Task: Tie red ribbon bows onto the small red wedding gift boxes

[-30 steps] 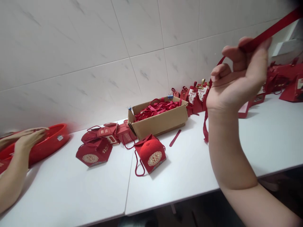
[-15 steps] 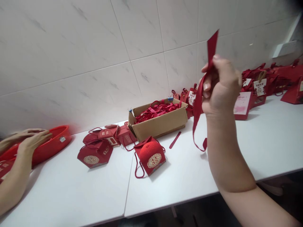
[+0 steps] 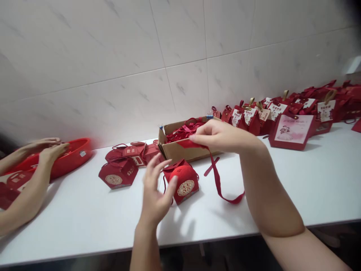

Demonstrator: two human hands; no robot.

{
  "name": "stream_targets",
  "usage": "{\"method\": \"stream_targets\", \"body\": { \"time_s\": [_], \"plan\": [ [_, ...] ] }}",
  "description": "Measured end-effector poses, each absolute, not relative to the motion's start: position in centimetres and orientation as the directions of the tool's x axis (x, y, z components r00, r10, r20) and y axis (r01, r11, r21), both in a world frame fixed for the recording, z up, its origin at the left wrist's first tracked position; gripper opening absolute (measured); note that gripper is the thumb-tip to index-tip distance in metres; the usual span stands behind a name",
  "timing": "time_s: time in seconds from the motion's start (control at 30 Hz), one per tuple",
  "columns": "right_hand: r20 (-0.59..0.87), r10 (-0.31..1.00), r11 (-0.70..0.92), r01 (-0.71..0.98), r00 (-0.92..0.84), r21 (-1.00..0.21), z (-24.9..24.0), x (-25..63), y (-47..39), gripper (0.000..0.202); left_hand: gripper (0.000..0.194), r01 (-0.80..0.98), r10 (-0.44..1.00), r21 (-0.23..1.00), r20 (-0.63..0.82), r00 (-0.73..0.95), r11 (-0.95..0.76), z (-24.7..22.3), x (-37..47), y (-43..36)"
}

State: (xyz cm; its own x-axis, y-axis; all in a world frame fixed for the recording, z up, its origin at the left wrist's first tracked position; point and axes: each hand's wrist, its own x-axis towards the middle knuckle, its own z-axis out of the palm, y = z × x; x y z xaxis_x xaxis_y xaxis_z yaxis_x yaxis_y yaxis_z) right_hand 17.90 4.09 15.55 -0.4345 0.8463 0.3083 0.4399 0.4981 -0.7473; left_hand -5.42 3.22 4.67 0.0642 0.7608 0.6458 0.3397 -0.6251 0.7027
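Pinched in my right hand (image 3: 218, 134) is a dark red ribbon (image 3: 216, 177); its short end points left past the fingertips and its long tail hangs in a curve toward the table. My left hand (image 3: 158, 192) is open, fingers spread, with nothing in it, in front of the left side of a red gift box (image 3: 184, 183). That box has a round gold emblem, a bright red rounded front and a cord handle, partly hidden by my left thumb. Behind it, a cardboard box (image 3: 180, 152) holds a heap of red ribbons (image 3: 183, 132), partly covered by my right hand.
More red gift boxes (image 3: 120, 173) stand to the left. A co-worker's hands (image 3: 53, 150) are over a red plastic basin (image 3: 81, 152). Several red gift bags (image 3: 293, 131) line the wall at right. A flat red strip (image 3: 211, 166) lies on the white table (image 3: 98, 226).
My right hand has come down and left with the ribbon, from high up to in front of the cardboard box. My left hand has entered view, open. The view has shifted slightly.
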Motion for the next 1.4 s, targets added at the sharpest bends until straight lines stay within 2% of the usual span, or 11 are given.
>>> {"method": "stream_targets", "body": {
  "time_s": [0.07, 0.13, 0.3, 0.4, 0.5, 0.7, 0.87, 1.17, 1.4],
  "plan": [
    [0.191, 0.859, 0.456, 0.541, -0.475, -0.707, 14.9, 17.2, 4.8, 0.042, 0.041, 0.493, 0.814, 0.661, 0.543, 0.206, -0.565, 3.5, -5.1, 4.3],
    [0.080, 0.859, 0.427, 0.621, -0.506, -0.657, 14.4, 16.8, 5.5, 0.040, 0.037, 0.583, 0.840, 0.615, 0.473, 0.267, -0.531, 3.1, -4.9, 4.6],
    [-0.152, 0.837, 0.379, 0.758, -0.525, -0.531, 14.3, 16.1, 6.5, 0.034, 0.032, 0.757, 0.899, 0.514, 0.376, 0.223, -0.403, 4.6, -5.6, 1.6],
    [-0.214, 0.797, 0.416, 0.770, -0.565, -0.484, 14.3, 15.7, 6.6, 0.031, 0.035, 0.759, 0.871, 0.476, 0.427, 0.242, -0.444, 5.1, -5.7, 0.4],
    [-0.256, 0.749, 0.448, 0.751, -0.612, -0.485, 14.2, 15.4, 6.5, 0.027, 0.041, 0.688, 0.857, 0.526, 0.417, 0.302, -0.499, 4.6, -5.3, 0.7],
    [-0.317, 0.749, 0.427, 0.790, -0.581, -0.440, 14.1, 15.1, 6.6, 0.029, 0.024, 0.653, 0.854, 0.554, 0.387, 0.347, -0.516, 4.1, -4.6, 1.2],
    [-0.294, 0.732, 0.439, 0.756, -0.614, -0.486, 13.9, 15.0, 6.8, 0.030, 0.020, 0.629, 0.854, 0.581, 0.400, 0.333, -0.517, 4.1, -4.6, 1.0],
    [-0.320, 0.711, 0.421, 0.743, -0.626, -0.520, 13.7, 14.9, 7.2, 0.032, 0.015, 0.575, 0.892, 0.688, 0.405, 0.201, -0.442, 3.2, -3.9, 1.4],
    [-0.347, 0.677, 0.460, 0.741, -0.649, -0.488, 13.4, 14.9, 7.6, 0.029, 0.012, 0.561, 0.915, 0.742, 0.395, 0.077, -0.367, 3.1, -3.3, 1.6]
  ]
}}
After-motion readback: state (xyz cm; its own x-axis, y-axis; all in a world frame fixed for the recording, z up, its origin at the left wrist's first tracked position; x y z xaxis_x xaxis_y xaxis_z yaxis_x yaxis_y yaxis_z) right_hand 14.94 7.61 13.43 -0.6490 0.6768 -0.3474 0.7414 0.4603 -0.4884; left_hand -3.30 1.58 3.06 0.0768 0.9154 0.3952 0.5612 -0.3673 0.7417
